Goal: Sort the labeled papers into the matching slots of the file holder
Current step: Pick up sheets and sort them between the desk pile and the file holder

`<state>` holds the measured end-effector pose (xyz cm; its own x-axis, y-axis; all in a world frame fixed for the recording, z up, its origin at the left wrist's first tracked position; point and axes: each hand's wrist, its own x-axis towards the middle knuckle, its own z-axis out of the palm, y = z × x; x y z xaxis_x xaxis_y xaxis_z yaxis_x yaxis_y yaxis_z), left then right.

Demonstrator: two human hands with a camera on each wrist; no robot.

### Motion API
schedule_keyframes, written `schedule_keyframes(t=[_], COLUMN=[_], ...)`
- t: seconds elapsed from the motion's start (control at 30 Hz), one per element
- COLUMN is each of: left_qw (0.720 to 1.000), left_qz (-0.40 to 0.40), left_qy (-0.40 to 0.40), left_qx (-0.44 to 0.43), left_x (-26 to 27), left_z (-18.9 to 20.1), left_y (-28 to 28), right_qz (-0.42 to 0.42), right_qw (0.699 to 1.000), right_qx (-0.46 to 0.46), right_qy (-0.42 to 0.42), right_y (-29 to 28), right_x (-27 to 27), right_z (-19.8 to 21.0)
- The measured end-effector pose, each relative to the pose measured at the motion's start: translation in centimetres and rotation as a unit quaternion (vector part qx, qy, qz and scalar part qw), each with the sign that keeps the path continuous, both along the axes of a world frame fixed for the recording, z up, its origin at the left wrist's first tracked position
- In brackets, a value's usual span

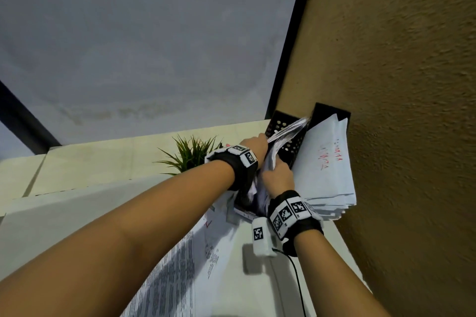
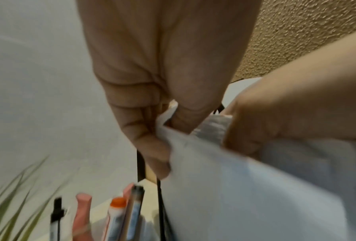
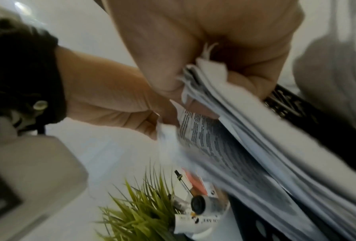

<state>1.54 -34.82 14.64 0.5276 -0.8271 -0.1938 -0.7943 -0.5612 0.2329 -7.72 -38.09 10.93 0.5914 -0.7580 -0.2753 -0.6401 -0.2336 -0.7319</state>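
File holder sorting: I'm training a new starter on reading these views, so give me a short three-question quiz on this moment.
1. True or false: both the left hand and the right hand grip the bundle of papers at the black file holder.
2. Multiple choice: the stack of papers with red writing lies A) left of the plant, B) between the holder and the brown wall, C) flat on the desk.
3. Fill in: the pens stand beside the ____.

Key: 1 true. 2 B. 3 plant.
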Motion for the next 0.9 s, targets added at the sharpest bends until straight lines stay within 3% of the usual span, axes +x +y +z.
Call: schedule_keyframes(t=[0.17, 0.37, 0.57, 0.67, 0.73, 0.8, 0.9], left_qw=[0.999, 0.994, 0.962, 0.911, 0.892, 0.899, 0.92], left_qz=[0.01, 0.028, 0.111, 0.146, 0.176, 0.237, 0.322], left_qy=[-0.044, 0.091, 0.212, 0.266, 0.229, 0.137, 0.08], left_qx=[-0.003, 0.047, -0.133, -0.28, -0.348, -0.342, -0.211], left_x=[1.0, 1.8, 2.4, 3.5, 4.3, 4.9, 4.9], left_z=[3.1, -0.6, -0.5, 1.3, 1.5, 0.4, -4.2], left_y=[-2.0, -2.3, 1.1, 4.9, 9.1, 13.9, 21.0], right_qz=[0.007, 0.015, -0.001, -0.009, 0.005, 0.063, 0.128], right_qw=[0.999, 0.999, 0.999, 0.995, 0.985, 0.978, 0.983], right_qx=[-0.04, -0.019, -0.015, -0.078, -0.082, -0.046, 0.051], right_qy=[0.007, 0.046, 0.042, -0.06, -0.154, -0.195, -0.118], right_y=[-0.8, 0.3, 1.1, 2.7, 5.2, 7.9, 11.0], right_x=[0.8, 0.9, 0.6, 0.1, -0.2, -0.3, 0.4], right_z=[0.7, 0.1, 1.1, 3.4, 4.5, 3.8, -0.8])
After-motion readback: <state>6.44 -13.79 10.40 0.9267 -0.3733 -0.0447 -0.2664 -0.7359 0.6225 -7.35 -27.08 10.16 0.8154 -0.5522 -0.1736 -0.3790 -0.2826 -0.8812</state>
